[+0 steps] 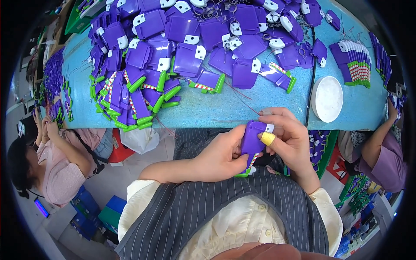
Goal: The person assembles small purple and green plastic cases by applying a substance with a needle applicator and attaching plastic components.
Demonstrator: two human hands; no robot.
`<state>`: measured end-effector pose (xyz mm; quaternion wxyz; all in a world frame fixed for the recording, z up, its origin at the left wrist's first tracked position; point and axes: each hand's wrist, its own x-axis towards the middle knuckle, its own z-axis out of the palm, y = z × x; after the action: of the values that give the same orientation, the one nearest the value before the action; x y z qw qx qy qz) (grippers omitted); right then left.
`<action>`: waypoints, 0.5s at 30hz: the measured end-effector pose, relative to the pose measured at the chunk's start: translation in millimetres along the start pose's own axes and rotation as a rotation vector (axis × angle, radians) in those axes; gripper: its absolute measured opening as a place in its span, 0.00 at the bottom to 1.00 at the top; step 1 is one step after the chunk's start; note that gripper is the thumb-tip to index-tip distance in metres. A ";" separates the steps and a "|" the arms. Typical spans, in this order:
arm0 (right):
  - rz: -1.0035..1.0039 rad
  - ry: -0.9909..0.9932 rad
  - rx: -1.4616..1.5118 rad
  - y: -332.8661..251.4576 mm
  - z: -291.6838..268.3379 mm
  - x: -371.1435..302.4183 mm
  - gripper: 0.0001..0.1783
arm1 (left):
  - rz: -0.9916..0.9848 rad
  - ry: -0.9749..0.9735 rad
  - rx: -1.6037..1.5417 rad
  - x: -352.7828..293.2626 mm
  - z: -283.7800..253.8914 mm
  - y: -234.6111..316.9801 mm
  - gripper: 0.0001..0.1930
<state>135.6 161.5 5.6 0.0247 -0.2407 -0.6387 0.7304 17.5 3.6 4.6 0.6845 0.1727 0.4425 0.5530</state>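
Observation:
Just off the near table edge, a purple plastic wing-shaped toy part (252, 138) is held between my two hands. It has a white corner, a red-and-white striped edge and a green end. My left hand (215, 157) grips its left side and lower part, fingers curled behind. My right hand (287, 138) pinches the upper right by the white corner; yellow tape wraps the thumb. A thin reddish wire (250, 108) runs to the right fingertips; whether they hold it is unclear. Other fingers are partly hidden behind the part.
Purple panels with white corners (183, 29) are heaped across the blue table (203, 113), with green-ended wing pieces (138, 97) at left. A white round dish (327, 99) and a stacked row of wings (353, 65) lie right. Other people (65, 164) work at both sides.

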 end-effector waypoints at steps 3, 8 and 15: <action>-0.117 -0.009 -0.190 -1.7 -4.6 -0.5 0.16 | 0.006 -0.038 0.081 2.2 -1.6 6.6 0.24; 0.065 0.191 0.391 0.2 7.5 -7.1 0.15 | 0.228 0.074 0.297 6.4 3.4 11.3 0.14; -0.057 0.041 0.618 14.1 10.1 -13.2 0.11 | 0.389 0.044 0.323 7.3 0.1 -5.3 0.12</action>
<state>147.2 145.0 -2.9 0.1301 -0.2184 -0.3924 0.8840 20.8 8.5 -2.3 0.5190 0.3495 0.4985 0.6000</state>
